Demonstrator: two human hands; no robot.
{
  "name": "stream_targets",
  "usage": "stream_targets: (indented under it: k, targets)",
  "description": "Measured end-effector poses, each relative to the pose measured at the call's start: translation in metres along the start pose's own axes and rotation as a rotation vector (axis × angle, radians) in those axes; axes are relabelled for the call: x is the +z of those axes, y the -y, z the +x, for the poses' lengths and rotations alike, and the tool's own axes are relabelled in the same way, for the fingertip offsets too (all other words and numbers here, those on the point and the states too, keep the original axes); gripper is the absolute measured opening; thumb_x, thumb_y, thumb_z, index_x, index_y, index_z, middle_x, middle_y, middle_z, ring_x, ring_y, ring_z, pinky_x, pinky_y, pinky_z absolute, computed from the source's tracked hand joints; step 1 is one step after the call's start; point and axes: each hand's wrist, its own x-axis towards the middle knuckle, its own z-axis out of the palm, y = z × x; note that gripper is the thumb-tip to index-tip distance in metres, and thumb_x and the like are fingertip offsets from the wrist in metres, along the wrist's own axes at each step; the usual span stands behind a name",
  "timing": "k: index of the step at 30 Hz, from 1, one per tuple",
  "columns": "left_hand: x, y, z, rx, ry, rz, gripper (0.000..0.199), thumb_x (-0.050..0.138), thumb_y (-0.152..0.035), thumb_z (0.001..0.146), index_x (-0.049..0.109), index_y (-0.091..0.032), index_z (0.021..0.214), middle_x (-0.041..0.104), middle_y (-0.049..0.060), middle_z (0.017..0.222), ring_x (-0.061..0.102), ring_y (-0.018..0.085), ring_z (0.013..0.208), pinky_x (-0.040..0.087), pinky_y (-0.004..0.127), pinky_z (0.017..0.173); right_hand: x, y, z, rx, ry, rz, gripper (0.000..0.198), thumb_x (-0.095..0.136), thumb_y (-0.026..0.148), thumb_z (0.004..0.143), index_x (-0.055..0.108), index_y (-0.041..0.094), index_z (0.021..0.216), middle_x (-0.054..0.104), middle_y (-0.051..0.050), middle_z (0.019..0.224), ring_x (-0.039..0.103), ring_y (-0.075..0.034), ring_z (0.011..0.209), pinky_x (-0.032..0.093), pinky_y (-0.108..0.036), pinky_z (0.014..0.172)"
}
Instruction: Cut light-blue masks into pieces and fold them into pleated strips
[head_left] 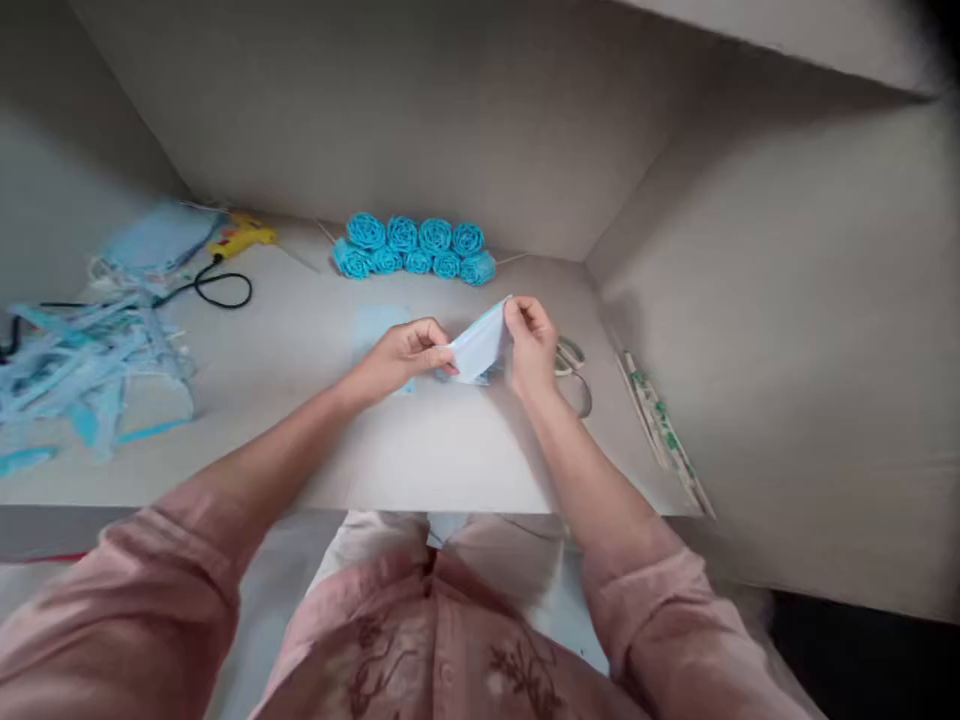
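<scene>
In the head view, the left hand and the right hand hold a pale cloth between them, raised just over the middle of the worktop. The left hand pinches the cloth's lower left corner between thumb and fingers, its fingers curled and nearly closed. The right hand grips the upper right corner the same way, thumb against bent fingers. The cloth is tilted, rising from left to right, with a bluish band along its upper edge. Small blue bits show just below it, too blurred to name.

A light blue sheet lies flat on the worktop, partly hidden by the left hand. Just beside the right hand are scissors; their handles show, while the hand hides the rest.

Beyond the hands, 9 blue roses sit in 2 touching rows, 4 at the back and 5 in front, with thin stems poking out at both ends. To the left, a yellow glue gun with a black cord lies beside a stack of blue sheets. Nearer, blue strips form a tangled heap. Thin sticks lie along the worktop's right edge, some marked green.
</scene>
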Motion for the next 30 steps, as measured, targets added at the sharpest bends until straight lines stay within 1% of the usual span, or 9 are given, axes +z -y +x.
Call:
stream_targets:
  k: [5,8,11,14,18,20,23,26,30]
  targets:
    - [-0.004,0.004,0.006,-0.004,-0.174,-0.112,0.042,0.081,-0.046,0.068,0.056,-0.014,0.081,0.066,0.000,0.073,0.067,0.012,0.064,0.055,0.026,0.067,-0.002,0.008,0.010,0.012,0.113,-0.067,0.034,0.066,0.056,0.078,0.058,0.022,0.079,0.054,0.003,0.072,0.049,-0.012,0.069,0.039,-0.025,0.066]
    - [-0.005,0.004,0.009,-0.014,-0.211,-0.177,0.047,0.083,-0.044,0.065,0.062,-0.014,0.095,0.066,0.001,0.082,0.066,0.013,0.071,0.057,0.029,0.070,0.005,0.015,0.019,-0.026,0.199,-0.120,0.031,0.065,0.053,0.080,0.060,0.022,0.081,0.057,0.003,0.072,0.049,-0.012,0.067,0.039,-0.025,0.064]
    - [-0.005,0.001,0.010,-0.039,-0.229,-0.140,0.054,0.084,-0.042,0.064,0.066,-0.014,0.105,0.068,0.002,0.086,0.065,0.014,0.075,0.057,0.030,0.073,0.011,0.020,0.025,-0.076,0.254,-0.194,0.027,0.064,0.049,0.082,0.063,0.022,0.082,0.058,0.004,0.069,0.049,-0.011,0.065,0.038,-0.025,0.062]
    - [-0.004,-0.002,0.007,-0.063,-0.250,-0.049,0.044,0.082,-0.045,0.064,0.070,-0.013,0.090,0.070,0.003,0.082,0.064,0.013,0.069,0.054,0.027,0.069,0.013,0.019,0.023,-0.115,0.250,-0.249,0.025,0.063,0.046,0.083,0.065,0.021,0.083,0.061,0.003,0.070,0.051,-0.011,0.065,0.039,-0.024,0.062]
    - [-0.004,-0.003,0.004,-0.090,-0.299,0.062,0.037,0.077,-0.049,0.067,0.067,-0.014,0.070,0.066,0.001,0.065,0.063,0.013,0.062,0.048,0.025,0.064,0.008,0.005,0.016,-0.092,0.179,-0.231,0.027,0.064,0.047,0.083,0.066,0.021,0.086,0.064,0.002,0.072,0.054,-0.012,0.067,0.042,-0.024,0.064]
    - [-0.004,-0.001,0.003,-0.103,-0.311,0.089,0.036,0.076,-0.049,0.067,0.066,-0.014,0.068,0.065,0.001,0.063,0.063,0.014,0.061,0.047,0.025,0.062,0.004,-0.003,0.013,-0.048,0.162,-0.190,0.028,0.065,0.048,0.081,0.067,0.021,0.087,0.064,0.002,0.073,0.054,-0.012,0.067,0.043,-0.024,0.065]
    - [-0.003,-0.001,0.004,-0.126,-0.334,0.112,0.036,0.076,-0.049,0.067,0.066,-0.014,0.068,0.064,0.000,0.062,0.062,0.013,0.058,0.046,0.024,0.060,-0.001,-0.010,0.012,0.024,0.207,-0.136,0.033,0.067,0.049,0.078,0.069,0.021,0.096,0.068,0.001,0.081,0.057,-0.013,0.071,0.044,-0.024,0.066]
    - [-0.001,-0.003,0.004,-0.139,-0.342,0.120,0.035,0.075,-0.049,0.067,0.067,-0.014,0.068,0.065,0.000,0.062,0.061,0.013,0.058,0.047,0.024,0.059,-0.003,-0.007,0.013,0.068,0.260,-0.105,0.037,0.069,0.048,0.077,0.071,0.022,0.103,0.071,-0.001,0.089,0.059,-0.014,0.075,0.045,-0.025,0.068]
    - [0.000,-0.004,0.003,-0.143,-0.350,0.111,0.034,0.076,-0.047,0.066,0.068,-0.014,0.070,0.066,0.000,0.064,0.062,0.012,0.058,0.048,0.024,0.060,-0.003,-0.001,0.012,0.085,0.282,-0.097,0.035,0.070,0.047,0.075,0.073,0.022,0.100,0.071,-0.001,0.087,0.059,-0.014,0.075,0.045,-0.025,0.068]
